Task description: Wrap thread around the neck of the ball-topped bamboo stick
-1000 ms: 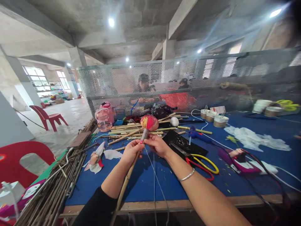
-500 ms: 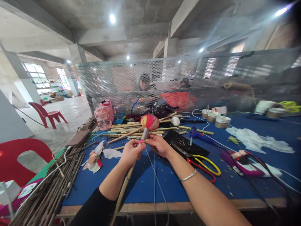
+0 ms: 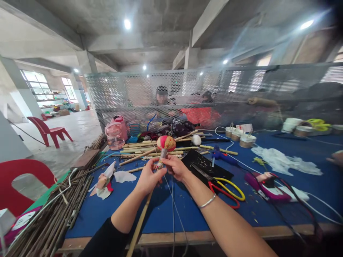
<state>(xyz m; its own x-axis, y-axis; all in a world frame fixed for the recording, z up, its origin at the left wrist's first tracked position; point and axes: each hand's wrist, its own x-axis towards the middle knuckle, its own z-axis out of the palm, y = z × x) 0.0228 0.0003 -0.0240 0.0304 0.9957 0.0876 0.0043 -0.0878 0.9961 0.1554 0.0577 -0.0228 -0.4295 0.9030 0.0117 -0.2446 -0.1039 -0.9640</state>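
Note:
My left hand (image 3: pixel 150 175) is closed around a thin wooden stick (image 3: pixel 142 223), just below its wrapped upper part. On the stick's top sits a rounded red and yellow fabric head (image 3: pixel 166 142), with grey cord (image 3: pixel 163 154) wound round the neck below it. The fingers of my right hand (image 3: pixel 175 167) are pinched at the wrapped neck, touching it beside the left fingers. Grey strings (image 3: pixel 173 207) run down from there past the table's front edge. The exact grip of the right fingertips is partly hidden.
Scissors (image 3: pixel 227 189) with red and yellow handles lie on black cloth (image 3: pixel 197 160) to the right. A glue gun (image 3: pixel 223 157), white plastic (image 3: pixel 285 159) and small pots (image 3: pixel 247 140) are farther off. Stick bundles (image 3: pixel 56 214) line the left. A mesh partition (image 3: pixel 139 85) stands behind; another person's hand (image 3: pixel 336 159) shows far right.
The view has shifted slightly. The stick has turned in my hands, so the red and yellow patches on its head sit differently. Another person's hand has appeared at the right edge.

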